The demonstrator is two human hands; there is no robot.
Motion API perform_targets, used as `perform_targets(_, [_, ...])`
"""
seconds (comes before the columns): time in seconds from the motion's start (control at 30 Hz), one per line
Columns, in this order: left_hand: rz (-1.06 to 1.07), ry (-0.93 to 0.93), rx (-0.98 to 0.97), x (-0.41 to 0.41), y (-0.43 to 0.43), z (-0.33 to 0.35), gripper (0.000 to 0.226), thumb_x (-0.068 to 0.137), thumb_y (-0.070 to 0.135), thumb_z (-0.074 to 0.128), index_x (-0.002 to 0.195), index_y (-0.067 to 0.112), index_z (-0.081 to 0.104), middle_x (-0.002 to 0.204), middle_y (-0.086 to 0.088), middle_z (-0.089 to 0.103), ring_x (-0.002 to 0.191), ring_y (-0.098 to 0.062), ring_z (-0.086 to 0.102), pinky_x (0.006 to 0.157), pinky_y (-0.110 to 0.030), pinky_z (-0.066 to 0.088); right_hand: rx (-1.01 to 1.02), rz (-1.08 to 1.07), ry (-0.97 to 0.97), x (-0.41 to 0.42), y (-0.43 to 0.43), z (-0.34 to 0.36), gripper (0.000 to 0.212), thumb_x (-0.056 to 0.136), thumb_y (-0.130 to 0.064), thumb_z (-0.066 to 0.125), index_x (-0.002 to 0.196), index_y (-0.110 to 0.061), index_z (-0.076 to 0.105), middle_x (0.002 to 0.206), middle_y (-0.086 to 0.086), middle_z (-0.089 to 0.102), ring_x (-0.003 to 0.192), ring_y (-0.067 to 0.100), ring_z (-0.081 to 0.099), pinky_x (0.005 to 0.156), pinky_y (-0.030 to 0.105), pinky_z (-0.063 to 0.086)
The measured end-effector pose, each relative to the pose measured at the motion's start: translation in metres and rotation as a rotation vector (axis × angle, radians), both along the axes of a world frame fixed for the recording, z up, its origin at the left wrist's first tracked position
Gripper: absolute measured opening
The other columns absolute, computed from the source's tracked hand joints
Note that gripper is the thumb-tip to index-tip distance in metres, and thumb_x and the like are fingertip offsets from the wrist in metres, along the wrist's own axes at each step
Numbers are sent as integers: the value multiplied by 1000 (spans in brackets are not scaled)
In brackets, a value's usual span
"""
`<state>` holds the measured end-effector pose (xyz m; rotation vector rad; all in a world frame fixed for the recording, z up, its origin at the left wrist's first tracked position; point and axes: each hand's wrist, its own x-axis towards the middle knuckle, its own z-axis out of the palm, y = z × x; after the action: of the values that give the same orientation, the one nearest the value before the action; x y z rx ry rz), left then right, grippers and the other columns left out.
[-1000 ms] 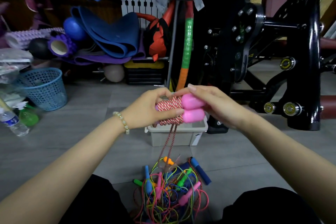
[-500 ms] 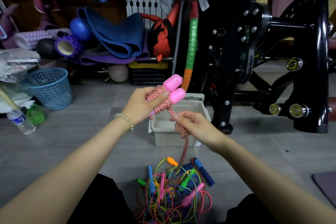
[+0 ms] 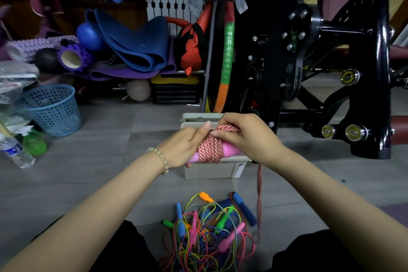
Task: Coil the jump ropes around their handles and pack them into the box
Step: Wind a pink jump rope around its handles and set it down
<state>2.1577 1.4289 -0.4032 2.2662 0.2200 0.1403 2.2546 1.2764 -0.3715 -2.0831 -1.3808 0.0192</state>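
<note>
My left hand (image 3: 184,147) grips the pink handles (image 3: 229,150) of a jump rope, held level above the grey box (image 3: 212,171). A red-and-white braided rope (image 3: 209,147) is wound several turns round the handles. My right hand (image 3: 245,136) holds a loop of that rope over the top of the coil. The loose end of the braided rope (image 3: 260,194) hangs from under my right wrist down to the floor. A tangled pile of coloured jump ropes (image 3: 209,225) with blue, green, pink and orange handles lies on the floor between my knees.
A black exercise machine (image 3: 331,62) stands right behind the box. A blue mesh basket (image 3: 53,109), a water bottle (image 3: 14,152) and a green spray bottle (image 3: 34,142) sit at the left. Rolled mats, foam rollers and balls line the back wall.
The handles have turned from tilted upward to level and come down over the box. My right hand rose from below the handles and carried the rope up over the coil.
</note>
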Motion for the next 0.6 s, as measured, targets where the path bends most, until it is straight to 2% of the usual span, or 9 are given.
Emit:
perform_targets(0.03, [-21,12,7,-1,-2,2,68,82,67,17,76,15,60,57,-8,59,45,-16,57,49,-25,49,21,-6,-8,2,-1,0,18,86,-34,64,82,-17,61,74,-4,63,73,15,58,66,39,48])
perform_targets(0.1, [-73,45,102,-2,-6,7,64,78,71,23,97,24,60,69,-2,61,50,-9,58,54,-28,52,44,-14,-6,4,-2,0,17,86,-33,65,84,-16,63,77,-2,65,74,15,60,68,41,49])
perform_targets(0.17, [-80,75,267,-1,-6,10,61,77,72,36,113,24,50,90,4,63,74,-11,62,67,-30,51,61,-9,33,6,-4,-1,17,85,-32,66,82,-16,62,76,-1,65,74,15,60,68,41,49])
perform_targets(0.2, [-66,84,319,-1,-5,11,57,78,70,42,112,24,45,97,5,61,83,-13,61,70,-30,49,63,-4,41,6,-5,-1,17,85,-32,66,82,-16,62,76,-1,65,73,15,60,67,41,49])
perform_targets(0.27, [-60,73,367,-2,-5,12,48,80,66,49,102,25,40,96,7,58,84,-14,57,69,-32,45,41,5,5,6,-6,-1,18,86,-33,65,83,-16,60,76,-1,64,72,16,58,65,40,48])
perform_targets(0.4, [-63,28,355,-1,-5,15,49,75,65,60,103,26,55,93,8,65,86,-13,61,76,-35,50,-53,68,-214,1,-5,5,21,86,-40,62,85,-19,61,73,-7,57,69,11,50,60,30,35])
perform_targets(0.53, [18,-79,347,-2,-6,19,38,70,64,68,88,31,61,79,10,64,75,-10,58,63,-27,42,-79,46,-204,9,-8,12,29,88,-48,55,77,-21,57,68,-5,57,64,10,50,57,29,36])
perform_targets(0.6, [16,-85,403,-4,-5,20,39,69,64,68,95,35,64,81,11,66,77,-9,58,64,-26,41,-179,45,-279,13,-8,15,36,90,-51,48,68,-23,50,59,-4,50,57,9,45,54,29,33])
